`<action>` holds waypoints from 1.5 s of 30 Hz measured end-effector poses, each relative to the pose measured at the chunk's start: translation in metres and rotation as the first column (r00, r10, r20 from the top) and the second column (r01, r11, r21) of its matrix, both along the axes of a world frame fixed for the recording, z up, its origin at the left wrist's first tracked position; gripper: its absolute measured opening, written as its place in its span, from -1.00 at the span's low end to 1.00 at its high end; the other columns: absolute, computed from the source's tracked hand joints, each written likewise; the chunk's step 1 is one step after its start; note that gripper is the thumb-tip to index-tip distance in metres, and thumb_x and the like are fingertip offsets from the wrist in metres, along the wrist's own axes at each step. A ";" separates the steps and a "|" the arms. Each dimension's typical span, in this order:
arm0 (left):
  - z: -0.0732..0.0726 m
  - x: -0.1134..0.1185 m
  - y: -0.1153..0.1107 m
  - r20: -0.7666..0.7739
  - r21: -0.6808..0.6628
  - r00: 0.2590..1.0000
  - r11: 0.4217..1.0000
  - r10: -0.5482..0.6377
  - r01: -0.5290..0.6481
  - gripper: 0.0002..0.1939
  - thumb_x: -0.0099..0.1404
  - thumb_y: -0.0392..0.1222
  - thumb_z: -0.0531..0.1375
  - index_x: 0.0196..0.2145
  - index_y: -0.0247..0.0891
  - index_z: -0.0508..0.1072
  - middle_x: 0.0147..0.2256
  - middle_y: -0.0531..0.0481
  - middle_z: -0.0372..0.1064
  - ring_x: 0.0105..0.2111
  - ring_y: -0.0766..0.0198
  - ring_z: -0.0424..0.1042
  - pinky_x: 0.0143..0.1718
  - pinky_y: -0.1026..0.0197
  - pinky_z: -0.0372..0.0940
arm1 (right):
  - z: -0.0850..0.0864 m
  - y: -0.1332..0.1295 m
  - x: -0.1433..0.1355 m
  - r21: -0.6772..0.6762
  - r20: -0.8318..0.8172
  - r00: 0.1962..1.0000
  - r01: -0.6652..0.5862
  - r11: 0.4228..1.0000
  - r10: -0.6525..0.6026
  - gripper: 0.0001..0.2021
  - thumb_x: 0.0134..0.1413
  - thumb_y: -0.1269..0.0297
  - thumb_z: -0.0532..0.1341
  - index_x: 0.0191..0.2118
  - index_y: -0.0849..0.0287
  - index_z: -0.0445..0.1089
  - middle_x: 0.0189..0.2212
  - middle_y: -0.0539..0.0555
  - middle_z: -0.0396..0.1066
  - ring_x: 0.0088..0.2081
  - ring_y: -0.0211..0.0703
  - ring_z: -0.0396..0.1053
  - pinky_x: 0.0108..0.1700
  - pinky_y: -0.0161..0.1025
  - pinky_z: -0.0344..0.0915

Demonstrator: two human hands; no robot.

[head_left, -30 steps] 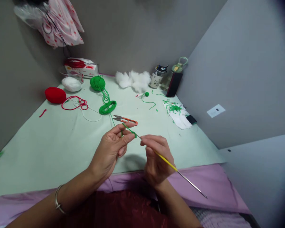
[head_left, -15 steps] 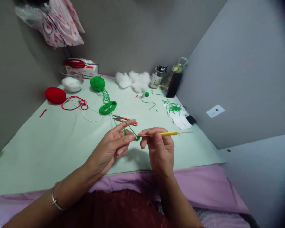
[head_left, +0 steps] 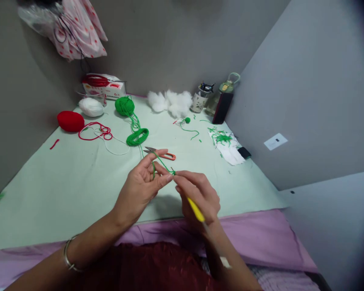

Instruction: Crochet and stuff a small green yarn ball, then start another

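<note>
My left hand [head_left: 147,178] pinches a small piece of green crochet [head_left: 174,173] between thumb and a finger. Green yarn [head_left: 161,161] runs over its raised index finger down to the piece. In my right hand [head_left: 200,198] is a crochet hook [head_left: 196,209] with a yellow handle, its back end slanting down toward my forearm. The hook's tip shows just above the green piece, where the fingertips of both hands meet. Just beyond my left fingers lie thread snips [head_left: 166,155] with orange handles. A wound bundle of green yarn [head_left: 137,137] rests farther back.
Balls of red yarn [head_left: 70,121], white yarn [head_left: 91,107] and green yarn [head_left: 124,106] sit at the back left. White stuffing [head_left: 170,102], a pen cup [head_left: 199,100] and a dark phone-like slab [head_left: 223,108] stand along the back. Green scraps lie on white paper [head_left: 234,155] at right.
The crochet hook has swung from lying level to pointing steeply, its yellow handle now down toward me. My right hand has turned with it and closed in on the green piece.
</note>
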State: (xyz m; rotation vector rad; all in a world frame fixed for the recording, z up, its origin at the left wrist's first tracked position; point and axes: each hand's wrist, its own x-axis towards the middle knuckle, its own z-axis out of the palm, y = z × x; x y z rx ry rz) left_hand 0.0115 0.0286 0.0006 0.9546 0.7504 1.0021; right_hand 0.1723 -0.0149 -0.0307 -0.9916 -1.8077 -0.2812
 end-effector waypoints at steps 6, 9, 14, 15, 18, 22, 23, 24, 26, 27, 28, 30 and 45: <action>0.000 -0.005 0.004 0.239 -0.233 0.947 0.934 -0.214 0.270 -0.38 0.27 -0.22 0.40 0.24 -0.35 0.37 -0.60 0.31 0.01 -0.65 0.55 -0.26 -0.66 0.43 -0.20 | 0.003 0.000 0.001 -0.091 -0.254 0.967 -0.059 0.994 0.034 -0.71 0.33 0.44 0.20 0.03 -0.04 0.55 -0.12 0.11 0.58 -0.11 -0.05 0.53 -0.13 -0.04 0.53; 0.003 -0.005 0.006 0.231 -0.214 0.954 0.946 -0.193 0.243 -0.43 0.28 -0.25 0.39 0.21 -0.37 0.39 -0.61 0.32 0.00 -0.65 0.56 -0.25 -0.66 0.44 -0.21 | 0.008 0.003 0.003 -0.174 -0.595 0.796 -0.264 0.949 0.112 -0.77 0.39 0.37 0.13 -0.11 0.04 0.55 -0.31 0.06 0.56 -0.30 -0.15 0.48 -0.25 -0.13 0.48; 0.005 -0.001 0.001 0.135 -0.122 0.979 0.978 -0.152 0.169 -0.38 0.23 -0.24 0.43 0.21 -0.29 0.39 -0.41 0.14 0.34 -0.66 0.61 -0.07 -0.66 0.43 -0.18 | 0.011 0.010 -0.002 -0.225 -0.712 0.687 -0.420 0.879 0.145 -0.83 0.36 0.32 0.20 -0.17 0.07 0.58 -0.25 0.08 0.59 -0.27 -0.17 0.49 -0.26 -0.16 0.47; 0.005 0.000 0.000 0.114 -0.105 0.983 0.982 -0.142 0.154 -0.39 0.22 -0.23 0.43 0.19 -0.27 0.41 -0.38 0.12 0.36 -0.66 0.61 -0.04 -0.66 0.43 -0.17 | 0.011 0.010 -0.003 -0.243 -0.700 0.703 -0.401 0.883 0.127 -0.82 0.36 0.33 0.20 -0.16 0.07 0.58 -0.24 0.08 0.60 -0.28 -0.18 0.50 -0.26 -0.17 0.48; 0.003 0.001 -0.002 0.052 -0.060 0.993 0.992 -0.103 0.106 -0.47 0.22 -0.20 0.44 0.13 -0.23 0.48 -0.32 0.08 0.42 -0.65 0.60 0.04 -0.66 0.40 -0.13 | 0.010 0.007 -0.007 -0.258 -0.626 0.775 -0.312 0.915 0.088 -0.80 0.37 0.38 0.18 -0.14 0.05 0.58 -0.27 0.04 0.60 -0.32 -0.20 0.51 -0.27 -0.18 0.50; 0.001 0.003 -0.001 0.090 -0.098 0.994 0.993 -0.062 0.071 -0.46 0.19 -0.18 0.46 0.11 -0.23 0.50 -0.42 0.13 0.39 -0.68 0.59 -0.02 -0.66 0.39 -0.15 | 0.001 0.002 -0.008 -0.146 -0.266 0.964 -0.060 0.987 0.020 -0.71 0.30 0.45 0.25 0.01 -0.04 0.56 -0.14 0.09 0.60 -0.13 -0.10 0.56 -0.19 -0.12 0.55; 0.000 0.004 -0.001 0.128 -0.137 0.989 0.986 -0.078 0.096 -0.45 0.19 -0.18 0.46 0.11 -0.25 0.51 -0.49 0.17 0.31 -0.69 0.59 -0.06 -0.67 0.40 -0.17 | -0.001 0.001 -0.007 -0.100 -0.186 0.982 -0.010 0.995 -0.009 -0.67 0.28 0.47 0.26 0.05 -0.07 0.55 -0.10 0.11 0.59 -0.10 -0.08 0.56 -0.17 -0.11 0.55; -0.001 0.004 0.001 0.170 -0.178 0.980 0.975 -0.102 0.132 -0.47 0.19 -0.17 0.46 0.11 -0.27 0.51 -0.55 0.22 0.23 -0.69 0.59 -0.11 -0.67 0.40 -0.19 | -0.002 0.001 -0.006 -0.073 -0.158 0.987 0.015 0.997 -0.026 -0.66 0.27 0.47 0.26 0.06 -0.07 0.54 -0.08 0.12 0.58 -0.09 -0.07 0.55 -0.15 -0.09 0.55; -0.003 0.002 0.004 0.236 -0.240 0.961 0.950 -0.144 0.201 -0.54 0.22 -0.20 0.44 0.06 -0.31 0.55 -0.60 0.27 0.08 -0.69 0.58 -0.19 -0.67 0.42 -0.21 | -0.001 0.002 -0.003 -0.092 -0.280 0.960 -0.018 0.996 -0.009 -0.70 0.30 0.47 0.24 0.02 -0.02 0.56 -0.13 0.12 0.59 -0.14 -0.08 0.55 -0.17 -0.09 0.53; -0.004 0.001 0.005 0.252 -0.249 0.956 0.944 -0.152 0.216 -0.59 0.24 -0.23 0.43 0.03 -0.32 0.57 -0.60 0.28 0.03 -0.68 0.58 -0.22 -0.67 0.42 -0.22 | 0.001 0.004 -0.002 -0.126 -0.400 0.916 -0.063 0.990 0.008 -0.75 0.32 0.45 0.21 -0.04 0.01 0.57 -0.20 0.10 0.58 -0.19 -0.11 0.53 -0.20 -0.11 0.51; -0.004 0.000 0.007 0.253 -0.245 0.956 0.946 -0.149 0.213 -0.63 0.25 -0.25 0.41 0.01 -0.32 0.58 -0.60 0.27 0.02 -0.68 0.59 -0.23 -0.67 0.43 -0.21 | 0.003 0.005 0.000 -0.153 -0.524 0.851 -0.121 0.981 0.023 -0.79 0.34 0.43 0.20 -0.10 0.04 0.57 -0.27 0.08 0.56 -0.26 -0.15 0.50 -0.24 -0.14 0.48; -0.004 -0.002 0.007 0.227 -0.209 0.965 0.962 -0.128 0.177 -0.65 0.27 -0.27 0.40 0.01 -0.28 0.60 -0.57 0.25 0.07 -0.68 0.61 -0.19 -0.67 0.45 -0.18 | 0.009 0.009 0.002 -0.178 -0.700 0.712 -0.247 0.952 0.054 -0.82 0.37 0.35 0.19 -0.20 0.08 0.56 -0.37 0.03 0.50 -0.36 -0.21 0.43 -0.29 -0.19 0.43; 0.003 -0.005 0.005 0.075 -0.050 0.992 0.993 -0.101 0.105 -0.57 0.25 -0.23 0.41 0.08 -0.19 0.58 -0.38 0.13 0.31 -0.61 0.59 0.12 -0.60 0.45 0.02 | 0.012 0.002 0.000 -0.205 -0.391 0.917 -0.176 0.963 0.085 -0.76 0.40 0.43 0.11 -0.02 0.07 0.50 -0.23 0.07 0.60 -0.28 -0.19 0.56 -0.21 -0.19 0.53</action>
